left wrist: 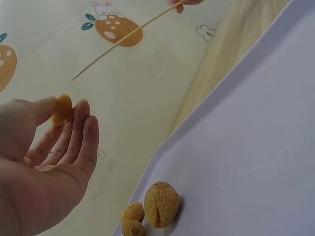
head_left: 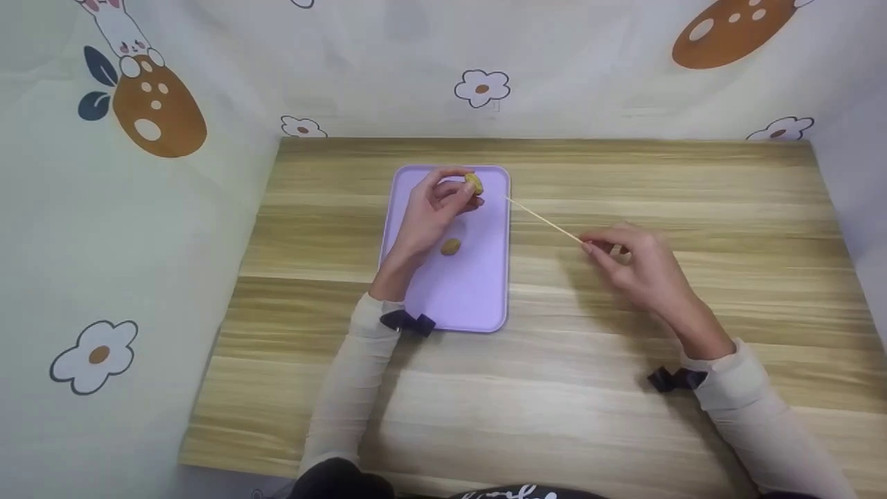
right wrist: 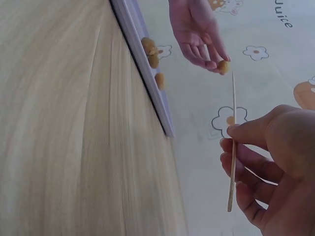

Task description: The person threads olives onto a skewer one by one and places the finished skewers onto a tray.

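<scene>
Above the far part of a lilac tray [head_left: 464,298], my left hand [head_left: 431,211] pinches a small yellow-brown ball [left wrist: 62,110], wrinkled like a fried meatball, between thumb and fingertips. My right hand [head_left: 644,267] holds a thin wooden skewer [right wrist: 233,108] between thumb and fingers, to the right of the tray. The skewer's pointed tip faces the ball, with a gap between them. Similar balls lie on the tray, including a larger cracked one [left wrist: 162,205] and smaller ones [left wrist: 133,219] beside it. In the head view my left arm hides part of the tray.
A wood-grain table [head_left: 575,416] carries the tray and reaches around it on all sides. Cream wall covering [head_left: 388,83] printed with flowers and rabbits rises behind and to the left. Black straps [head_left: 409,322] sit at both wrists.
</scene>
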`<state>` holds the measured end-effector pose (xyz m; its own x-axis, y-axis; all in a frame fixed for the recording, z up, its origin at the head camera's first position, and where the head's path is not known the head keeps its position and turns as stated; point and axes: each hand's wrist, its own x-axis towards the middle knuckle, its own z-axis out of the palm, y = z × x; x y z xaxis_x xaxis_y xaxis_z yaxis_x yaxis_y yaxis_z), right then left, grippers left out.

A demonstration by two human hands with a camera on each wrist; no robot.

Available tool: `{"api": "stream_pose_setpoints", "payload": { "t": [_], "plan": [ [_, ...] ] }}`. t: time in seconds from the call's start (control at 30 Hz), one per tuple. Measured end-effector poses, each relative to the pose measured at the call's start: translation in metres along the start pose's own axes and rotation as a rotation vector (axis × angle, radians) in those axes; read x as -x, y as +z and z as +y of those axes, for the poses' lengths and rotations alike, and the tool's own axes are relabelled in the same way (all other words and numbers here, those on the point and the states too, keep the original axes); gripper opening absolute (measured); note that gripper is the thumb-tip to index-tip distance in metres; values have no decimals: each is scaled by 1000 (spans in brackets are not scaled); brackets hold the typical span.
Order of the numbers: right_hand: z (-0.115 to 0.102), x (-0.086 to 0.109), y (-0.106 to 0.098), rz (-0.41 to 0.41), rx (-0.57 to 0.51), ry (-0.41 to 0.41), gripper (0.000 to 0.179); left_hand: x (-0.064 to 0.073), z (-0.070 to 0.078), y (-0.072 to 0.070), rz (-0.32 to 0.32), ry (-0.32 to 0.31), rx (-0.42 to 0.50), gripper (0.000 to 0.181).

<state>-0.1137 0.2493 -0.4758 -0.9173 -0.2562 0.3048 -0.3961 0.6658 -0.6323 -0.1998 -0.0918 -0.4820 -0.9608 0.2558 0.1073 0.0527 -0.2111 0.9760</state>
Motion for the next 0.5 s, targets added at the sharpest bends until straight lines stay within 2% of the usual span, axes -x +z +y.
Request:
{"api": "stream_pose_setpoints", "payload": {
  "t": [0.23, 0.5],
  "plan": [
    [-2, 1, 3, 3, -10, -37, 13, 1, -3, 2, -7, -1, -20, 25],
    [0, 1, 4, 4, 4, -41, 13, 1, -3, 5, -11, -2, -24, 23]
  ]
}}
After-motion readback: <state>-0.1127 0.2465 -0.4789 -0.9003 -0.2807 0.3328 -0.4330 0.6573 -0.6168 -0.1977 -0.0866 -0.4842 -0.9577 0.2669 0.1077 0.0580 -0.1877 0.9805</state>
